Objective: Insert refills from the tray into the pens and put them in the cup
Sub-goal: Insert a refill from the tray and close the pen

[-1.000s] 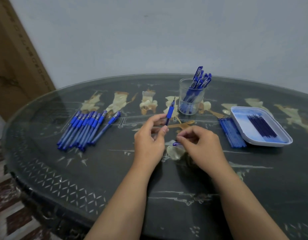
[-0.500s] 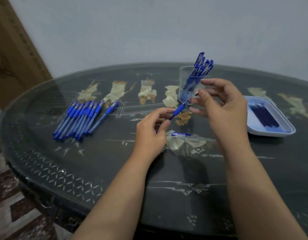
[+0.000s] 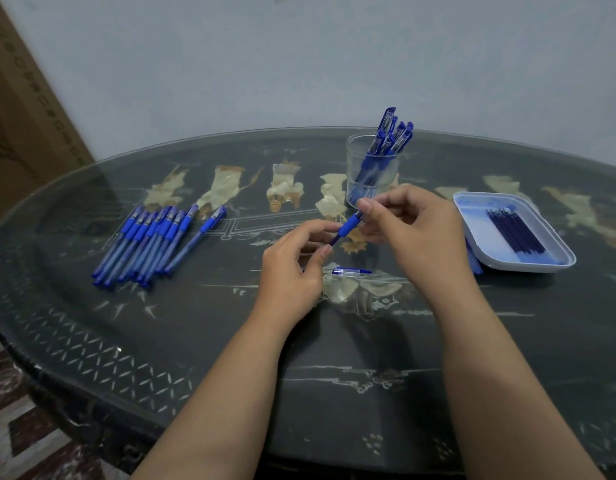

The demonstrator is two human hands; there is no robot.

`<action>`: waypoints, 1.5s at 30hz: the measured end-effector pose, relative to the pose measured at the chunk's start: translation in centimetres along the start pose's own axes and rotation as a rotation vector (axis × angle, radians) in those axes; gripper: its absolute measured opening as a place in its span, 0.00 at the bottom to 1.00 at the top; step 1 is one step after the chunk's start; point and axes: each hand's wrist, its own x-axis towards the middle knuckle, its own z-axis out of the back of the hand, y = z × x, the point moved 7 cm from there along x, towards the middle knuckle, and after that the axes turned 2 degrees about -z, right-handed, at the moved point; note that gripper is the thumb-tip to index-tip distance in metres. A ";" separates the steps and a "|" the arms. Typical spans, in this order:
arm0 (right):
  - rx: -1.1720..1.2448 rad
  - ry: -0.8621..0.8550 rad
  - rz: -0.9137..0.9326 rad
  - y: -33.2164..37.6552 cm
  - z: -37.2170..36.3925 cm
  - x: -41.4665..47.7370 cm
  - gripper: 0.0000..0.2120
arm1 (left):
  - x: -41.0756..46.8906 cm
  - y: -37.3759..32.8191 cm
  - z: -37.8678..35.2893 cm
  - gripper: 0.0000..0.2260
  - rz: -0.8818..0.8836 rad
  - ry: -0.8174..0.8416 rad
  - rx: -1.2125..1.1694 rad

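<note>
Mid-assembly, by the look of it. Pinching one pen (image 3: 348, 226) at both ends, slanted in the air above the bench (image 3: 195, 341), just in front of the cup (image 3: 362, 161) of finished pens. With the left hand (image 3: 292, 271), thumb and forefinger on the lower barrel; with the right hand (image 3: 421, 233), fingertips round the tip end, just above the blue rubber sleeve. Both grips clamped on it, then, neither one apart.

Likely light as anything, stiff, slim, smooth plastic and a touch slippery. Best taken on that rubber sleeve, not the bare barrel. Careful with any thin refill going in, probably quick to bend if forced.

Forearms reaching in from the near edge, wrists lifted clear of the bench, right higher and further forward, spare fingers loosely curled. Lying loose just below the hands: a cap (image 3: 350, 271). Over to the right, more refills (image 3: 516, 232) in the tray (image 3: 528, 268); off left, a row of pens (image 3: 154, 244) waiting.
</note>
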 end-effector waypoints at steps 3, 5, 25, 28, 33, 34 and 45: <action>0.027 0.007 -0.060 -0.3 0.1 -0.1 0.15 | 0.0 0.0 0.0 0.22 0.010 0.001 -0.014; 0.101 0.073 -0.093 -0.3 -0.1 -0.1 0.14 | 0.0 0.0 0.1 0.22 0.006 0.005 -0.017; -0.087 0.070 0.039 0.0 0.2 0.0 0.05 | 0.0 -0.2 0.1 0.23 0.002 0.004 0.004; -0.136 0.028 0.032 -0.3 0.3 0.1 0.06 | -0.1 -0.3 0.0 0.23 -0.007 0.011 0.010; -0.076 0.081 0.007 -0.4 0.1 -0.1 0.09 | -0.1 -0.3 0.1 0.22 -0.004 0.011 0.005; -0.085 0.087 0.029 -0.2 0.1 0.0 0.07 | -0.1 -0.3 0.1 0.22 -0.001 0.010 0.005; -0.048 0.058 0.028 -0.5 0.3 0.1 0.08 | -0.2 -0.2 0.1 0.22 0.024 0.012 -0.001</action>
